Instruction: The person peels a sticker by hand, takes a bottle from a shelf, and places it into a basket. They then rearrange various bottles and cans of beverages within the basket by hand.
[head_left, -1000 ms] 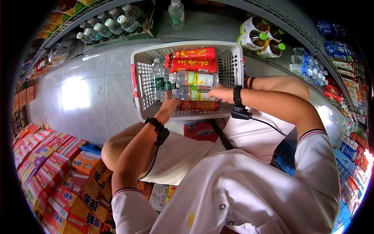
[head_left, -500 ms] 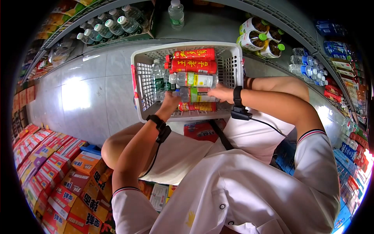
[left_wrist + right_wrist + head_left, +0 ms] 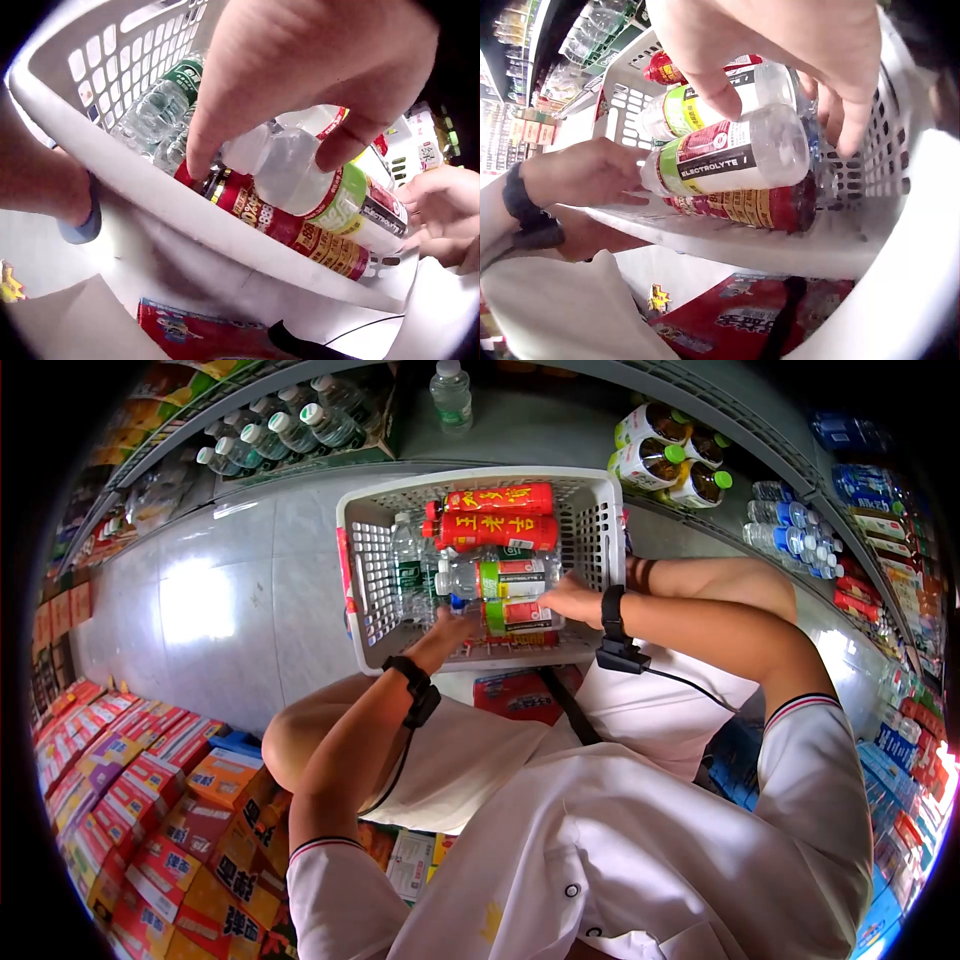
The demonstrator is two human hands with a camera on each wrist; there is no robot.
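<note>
Both hands are inside a light grey perforated basket. A clear electrolyte bottle lies sideways between them, partly over a gold-and-red bottle. The left hand grips its neck end, thumb and fingers on either side. At the base end, the right hand holds it with spread thumb and fingers. Just above lies a second electrolyte bottle, then two red bottles. Green-labelled water bottles fill the basket's left side.
Shelves curve across the top, with water bottles, a lone bottle and green-capped drinks. Coloured boxes are stacked at the lower left. A red package lies between the basket and the seated person.
The held bottle has shifted toward the person, over the red bottle, and its label has turned. The other electrolyte bottle has slid the same way, exposing a clear bottle behind it.
</note>
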